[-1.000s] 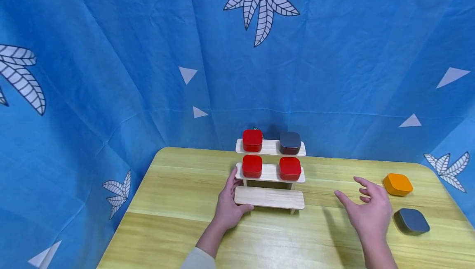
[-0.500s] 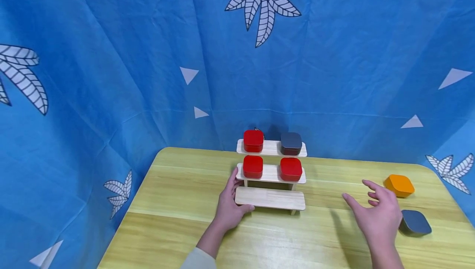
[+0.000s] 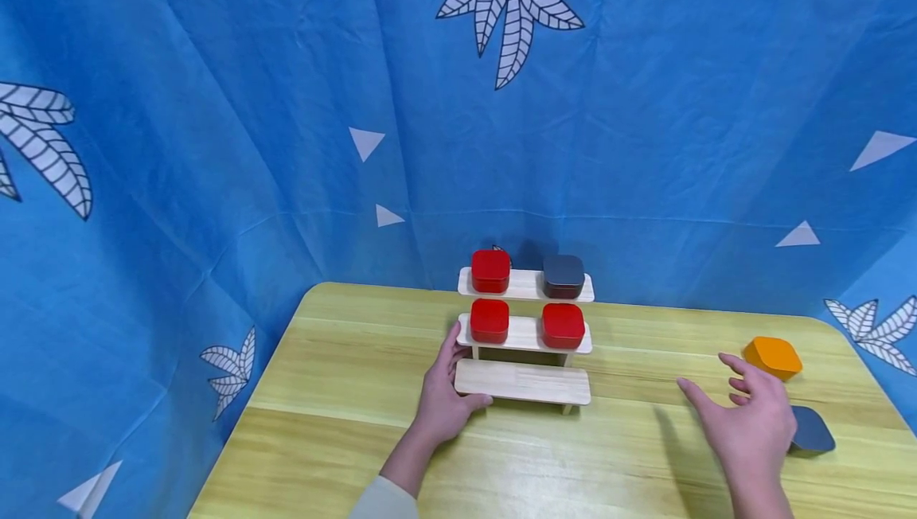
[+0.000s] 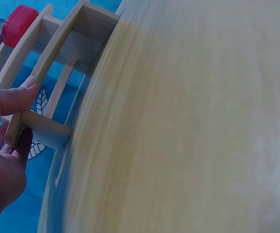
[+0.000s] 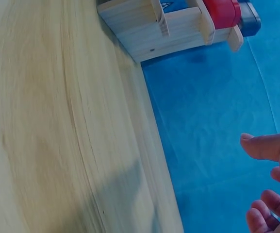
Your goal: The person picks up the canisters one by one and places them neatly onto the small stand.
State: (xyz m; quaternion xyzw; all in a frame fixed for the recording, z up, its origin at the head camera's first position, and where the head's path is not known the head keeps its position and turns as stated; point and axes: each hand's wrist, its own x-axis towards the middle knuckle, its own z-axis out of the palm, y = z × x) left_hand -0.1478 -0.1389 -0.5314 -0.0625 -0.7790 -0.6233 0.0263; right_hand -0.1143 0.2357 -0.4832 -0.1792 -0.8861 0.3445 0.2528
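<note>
A small three-step wooden rack (image 3: 521, 381) stands near the table's back edge. My left hand (image 3: 442, 401) grips the left end of its lowest step; in the left wrist view the thumb lies on one face and fingers curl round the other. Red boxes (image 3: 490, 321) sit on the upper two steps, and a dark grey box (image 3: 563, 276) on the top right. My right hand (image 3: 755, 427) holds nothing, thumb and forefinger spread apart. It partly covers a second dark grey box (image 3: 815, 431); just beyond lies an orange box (image 3: 774, 357).
The light wooden table (image 3: 322, 376) has rounded back corners. Behind it and on the left hangs a blue cloth (image 3: 458, 145) printed with white leaves and triangles, close behind the rack.
My right hand has moved to the right, closer to the orange box and over part of the dark grey box. The left hand and rack have stayed in place.
</note>
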